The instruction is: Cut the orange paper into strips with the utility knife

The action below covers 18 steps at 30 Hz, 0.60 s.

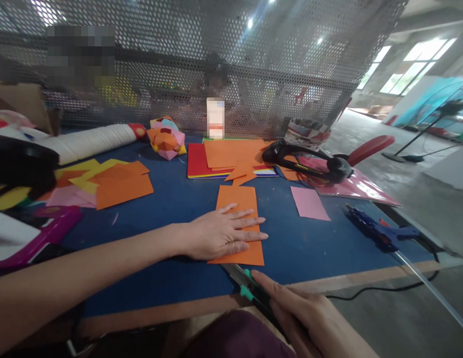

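1. The right hand [309,318], nearest, grips a cutter [249,288] at the table's [171,308] front edge, blade tip at the orange sheet's [240,199] near edge.
2. The left hand [220,233] lies flat, fingers spread, grasping nothing, pressing the sheet mid-table.
3. Beyond lies a paper stack [201,161].

Bare blue bench [171,199] open left of orange sheet [239,209], also between it and pink sheet [309,203]. Glue gun [376,231] blocks right edge; paper stack [231,158], headset [309,161] crowd far edge.

head view, forward-down, close over table [171,199]
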{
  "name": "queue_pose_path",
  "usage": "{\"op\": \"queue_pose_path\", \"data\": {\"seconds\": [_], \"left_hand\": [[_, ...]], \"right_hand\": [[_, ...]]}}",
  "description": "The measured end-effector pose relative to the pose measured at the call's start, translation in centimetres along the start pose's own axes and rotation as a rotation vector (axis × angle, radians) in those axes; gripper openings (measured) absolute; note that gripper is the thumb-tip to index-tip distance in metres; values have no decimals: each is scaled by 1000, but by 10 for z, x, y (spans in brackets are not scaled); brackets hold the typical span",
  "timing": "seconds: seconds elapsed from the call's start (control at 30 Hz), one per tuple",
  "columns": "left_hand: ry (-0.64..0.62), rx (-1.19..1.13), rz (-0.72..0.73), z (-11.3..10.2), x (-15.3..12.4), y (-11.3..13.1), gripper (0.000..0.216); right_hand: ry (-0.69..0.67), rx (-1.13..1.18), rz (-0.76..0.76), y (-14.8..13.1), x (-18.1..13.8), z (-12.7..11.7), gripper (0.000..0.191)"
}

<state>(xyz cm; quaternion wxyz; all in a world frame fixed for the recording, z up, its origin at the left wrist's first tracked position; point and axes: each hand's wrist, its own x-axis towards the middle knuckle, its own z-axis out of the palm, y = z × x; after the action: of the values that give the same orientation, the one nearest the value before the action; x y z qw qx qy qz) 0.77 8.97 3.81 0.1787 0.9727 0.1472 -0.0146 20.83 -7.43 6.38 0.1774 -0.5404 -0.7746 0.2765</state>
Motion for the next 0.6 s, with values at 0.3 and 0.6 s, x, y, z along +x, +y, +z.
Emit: {"op": "queue_pose_path", "data": {"seconds": [0.3, 0.6], "left_hand": [[15, -6, 8, 1, 0, -1, 48], [45, -18, 38, 3, 0, -4, 48]], "right_hand": [[-26, -21, -48, 7, 2, 8, 54], [-59, 4, -30, 2, 13, 7, 52]]}}
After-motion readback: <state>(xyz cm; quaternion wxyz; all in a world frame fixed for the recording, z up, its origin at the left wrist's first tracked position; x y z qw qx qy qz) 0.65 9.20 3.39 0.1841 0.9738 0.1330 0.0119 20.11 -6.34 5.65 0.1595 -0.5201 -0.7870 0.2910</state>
